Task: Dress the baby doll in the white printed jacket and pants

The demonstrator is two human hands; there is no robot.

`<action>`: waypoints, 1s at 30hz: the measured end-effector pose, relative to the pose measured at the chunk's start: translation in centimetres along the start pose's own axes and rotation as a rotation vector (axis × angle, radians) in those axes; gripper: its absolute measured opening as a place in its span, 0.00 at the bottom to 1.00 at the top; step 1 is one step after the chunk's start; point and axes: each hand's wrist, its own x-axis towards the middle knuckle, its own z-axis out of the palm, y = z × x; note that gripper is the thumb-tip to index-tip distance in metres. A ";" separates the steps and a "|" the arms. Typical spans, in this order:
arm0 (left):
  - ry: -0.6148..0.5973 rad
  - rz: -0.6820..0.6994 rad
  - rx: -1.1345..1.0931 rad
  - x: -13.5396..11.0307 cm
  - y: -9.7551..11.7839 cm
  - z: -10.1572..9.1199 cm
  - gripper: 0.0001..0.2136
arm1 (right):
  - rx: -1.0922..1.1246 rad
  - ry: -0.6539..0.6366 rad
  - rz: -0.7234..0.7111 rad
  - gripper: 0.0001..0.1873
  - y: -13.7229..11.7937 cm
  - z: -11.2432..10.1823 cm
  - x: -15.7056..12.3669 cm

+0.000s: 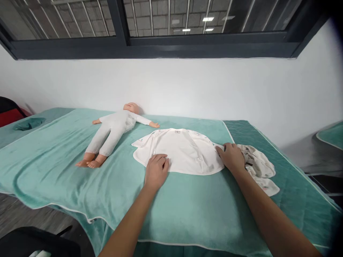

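A white baby garment (184, 150) lies spread flat on the teal blanket (66, 178). My left hand (157, 171) rests on the garment's near left edge, fingers stretched flat. My right hand (232, 157) lies flat on its right edge, fingers extended. A baby doll (114, 132) in a white suit lies on its back to the left of the garment, arms spread, feet toward me.
A crumpled patterned cloth (258, 166) lies just right of my right hand on a darker green quilt (294, 185). A white wall (187, 89) and a dark-framed window (160, 46) run behind the bed. A red and black object (9, 114) sits at far left.
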 end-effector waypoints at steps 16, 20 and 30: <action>0.013 -0.039 0.006 0.3 0.1 0.3 0.15 | 0.271 0.367 -0.062 0.21 2.0 0.7 5.0; 0.014 -0.041 0.005 0.4 0.1 0.4 0.15 | 0.257 0.340 -0.193 0.18 0.9 1.0 3.6; 0.020 -0.037 0.029 0.3 0.2 0.4 0.15 | 0.128 -0.038 -0.644 0.19 -8.0 0.7 0.0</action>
